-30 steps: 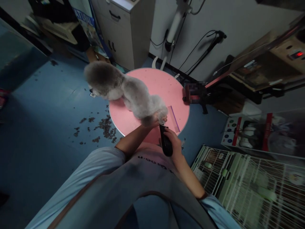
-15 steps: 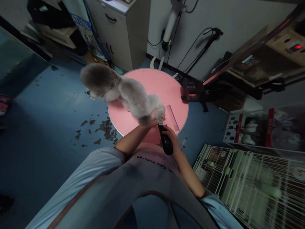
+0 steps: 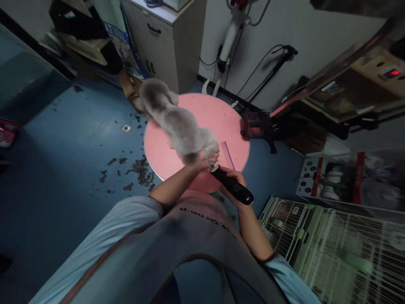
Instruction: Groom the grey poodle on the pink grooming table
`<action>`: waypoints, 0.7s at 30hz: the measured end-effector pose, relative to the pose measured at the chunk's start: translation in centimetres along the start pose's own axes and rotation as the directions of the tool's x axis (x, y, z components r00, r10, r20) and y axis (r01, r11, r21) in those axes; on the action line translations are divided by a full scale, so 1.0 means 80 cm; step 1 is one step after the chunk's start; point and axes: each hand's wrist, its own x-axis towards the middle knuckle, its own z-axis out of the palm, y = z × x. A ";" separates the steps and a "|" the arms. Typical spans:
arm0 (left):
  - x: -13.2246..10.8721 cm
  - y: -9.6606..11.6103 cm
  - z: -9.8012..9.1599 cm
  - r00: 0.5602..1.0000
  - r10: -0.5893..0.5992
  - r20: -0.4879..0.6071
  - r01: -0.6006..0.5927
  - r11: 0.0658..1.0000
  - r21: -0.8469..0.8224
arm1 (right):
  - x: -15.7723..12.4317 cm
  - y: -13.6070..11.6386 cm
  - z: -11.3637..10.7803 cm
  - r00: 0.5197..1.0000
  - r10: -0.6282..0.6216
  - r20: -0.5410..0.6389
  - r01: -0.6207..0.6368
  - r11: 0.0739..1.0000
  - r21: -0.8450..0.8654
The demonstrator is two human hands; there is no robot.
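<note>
A fluffy grey dog (image 3: 182,126) stands on a round pink table (image 3: 202,103), its head toward the far left and its rear toward me. My left hand (image 3: 207,158) is closed around the dog's hind paw. In my right hand (image 3: 238,182) is a black hair clipper (image 3: 232,185), its blade end close to that paw; whether it touches the fur I cannot tell. A purple-edged comb (image 3: 228,155) lies on the table just beyond the clipper.
Clumps of cut hair (image 3: 142,171) are scattered on the blue floor left of the table. A grey cabinet (image 3: 161,46) stands behind. Wire cages (image 3: 335,249) are at the lower right, and a black object (image 3: 257,124) sits by the table's right edge.
The dog has turned its head away from the left toward the back. The clipper has swung so its rear end points further right. My left hand keeps hold of the paw.
</note>
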 end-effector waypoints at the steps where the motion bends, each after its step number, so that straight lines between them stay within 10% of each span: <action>1: -0.001 0.001 0.000 1.000 -0.003 0.000 0.003 1.000 0.000 | 0.002 -0.001 -0.003 1.000 0.010 0.018 -0.010 1.000 0.013; 11: -0.002 0.003 -0.018 0.999 -0.024 0.031 0.023 1.000 0.022 | 0.021 0.012 -0.014 0.988 0.114 0.101 -0.132 0.970 0.202; 21: -0.011 -0.006 -0.015 0.998 -0.001 0.058 -0.006 0.992 0.127 | 0.012 0.056 0.003 0.962 0.244 -0.122 -0.199 0.934 0.296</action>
